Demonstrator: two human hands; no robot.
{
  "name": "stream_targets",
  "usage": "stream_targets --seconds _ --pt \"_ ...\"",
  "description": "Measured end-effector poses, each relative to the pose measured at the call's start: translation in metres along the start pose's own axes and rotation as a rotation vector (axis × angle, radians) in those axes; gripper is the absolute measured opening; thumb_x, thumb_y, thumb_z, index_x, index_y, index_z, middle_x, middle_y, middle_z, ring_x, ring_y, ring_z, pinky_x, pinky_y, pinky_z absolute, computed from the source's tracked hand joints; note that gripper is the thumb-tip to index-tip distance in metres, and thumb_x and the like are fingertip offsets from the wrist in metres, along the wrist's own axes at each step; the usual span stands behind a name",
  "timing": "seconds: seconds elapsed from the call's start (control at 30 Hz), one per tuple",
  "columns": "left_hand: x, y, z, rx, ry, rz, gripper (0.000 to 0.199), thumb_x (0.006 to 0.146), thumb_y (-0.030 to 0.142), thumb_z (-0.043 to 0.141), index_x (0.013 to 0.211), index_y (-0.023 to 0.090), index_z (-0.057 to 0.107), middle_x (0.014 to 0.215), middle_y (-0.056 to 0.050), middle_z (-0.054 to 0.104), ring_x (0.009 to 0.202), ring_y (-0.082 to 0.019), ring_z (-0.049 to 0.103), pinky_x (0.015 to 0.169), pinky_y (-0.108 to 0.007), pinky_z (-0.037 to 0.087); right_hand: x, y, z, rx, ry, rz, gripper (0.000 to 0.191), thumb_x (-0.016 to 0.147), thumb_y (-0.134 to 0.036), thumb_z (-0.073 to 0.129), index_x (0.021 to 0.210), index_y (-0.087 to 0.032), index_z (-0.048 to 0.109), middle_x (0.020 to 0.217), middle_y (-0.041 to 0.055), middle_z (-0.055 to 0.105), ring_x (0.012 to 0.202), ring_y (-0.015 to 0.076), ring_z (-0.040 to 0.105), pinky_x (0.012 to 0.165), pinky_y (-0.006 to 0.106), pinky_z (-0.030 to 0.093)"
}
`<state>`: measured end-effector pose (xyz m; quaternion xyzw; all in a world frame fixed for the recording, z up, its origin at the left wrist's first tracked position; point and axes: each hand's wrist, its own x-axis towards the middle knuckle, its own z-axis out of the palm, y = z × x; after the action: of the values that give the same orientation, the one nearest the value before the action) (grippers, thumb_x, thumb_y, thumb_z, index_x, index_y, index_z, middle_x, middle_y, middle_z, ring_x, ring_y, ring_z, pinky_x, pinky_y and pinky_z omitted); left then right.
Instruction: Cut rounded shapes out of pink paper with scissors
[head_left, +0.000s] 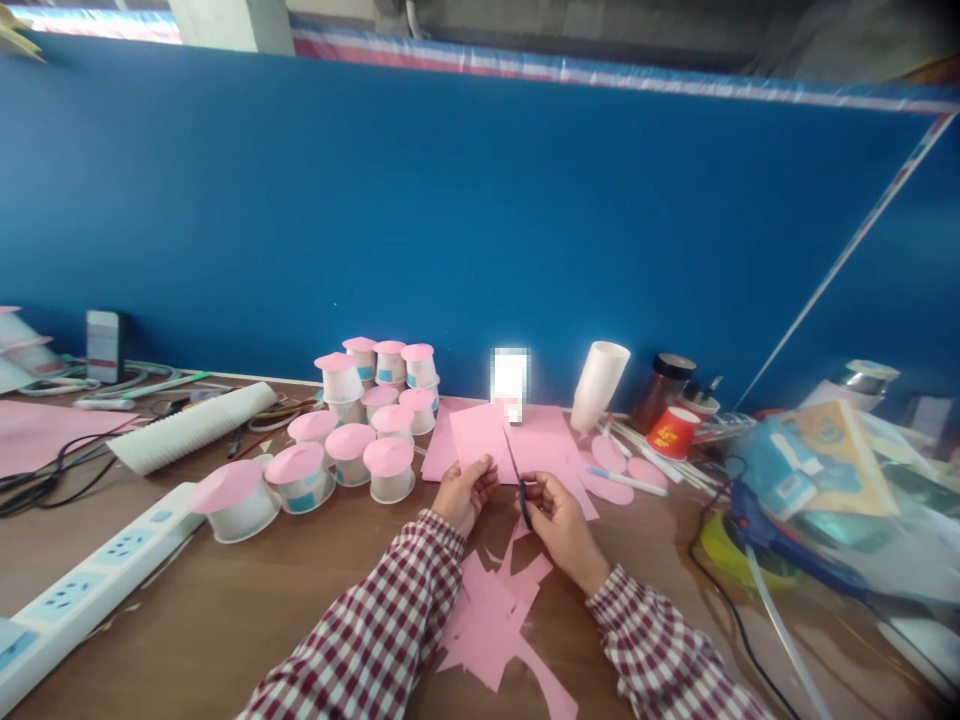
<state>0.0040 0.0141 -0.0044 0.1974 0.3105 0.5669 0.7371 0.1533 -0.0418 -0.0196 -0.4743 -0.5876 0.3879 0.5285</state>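
Note:
My left hand [466, 492] pinches the lower edge of a sheet of pink paper [478, 437]. Black-handled scissors [523, 497] are gripped in my right hand [561, 520], their blades pointing away from me along the right side of that sheet. Behind it lies a larger pink sheet [551, 440] on the table. Pink paper scraps [487, 615] are heaped between my forearms. To the right rest rounded pink paper pieces [609, 454] with a pen [626, 481] across them.
Several upturned paper cups [390, 485] with pink paper tops stand at left. Beyond them are a stack of white cups [202, 425] and a power strip [97, 580]. On the right are a red cup [673, 434], a dark jar [660, 390] and a blue glue gun [787, 545].

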Motion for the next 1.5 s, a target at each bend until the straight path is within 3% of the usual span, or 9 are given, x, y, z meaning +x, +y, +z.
stream_targets --seconds 1.3,1.5 --pt "-0.0008 -0.0005 0.0013 0.019 0.018 0.02 0.022 0.062 0.017 0.079 0.074 0.012 0.062 0.065 -0.001 0.064 0.057 -0.01 0.06 0.058 -0.022 0.051 0.0007 -0.0016 -0.0011 -0.05 0.003 0.011 0.03 0.083 -0.028 0.062 0.112 -0.018 0.058 0.094 0.007 0.069 0.086 0.02 0.067 0.079 0.033 0.054" --pt "-0.0002 -0.0012 0.001 0.014 0.026 0.039 0.024 0.06 0.016 0.08 0.074 0.013 0.061 0.063 0.0 0.063 0.057 -0.01 0.06 0.058 -0.022 0.051 0.0021 -0.003 -0.0025 -0.111 0.072 -0.011 0.037 0.077 -0.033 0.07 0.11 -0.018 0.062 0.089 0.0058 0.069 0.079 0.0193 0.065 0.074 0.032 0.054"
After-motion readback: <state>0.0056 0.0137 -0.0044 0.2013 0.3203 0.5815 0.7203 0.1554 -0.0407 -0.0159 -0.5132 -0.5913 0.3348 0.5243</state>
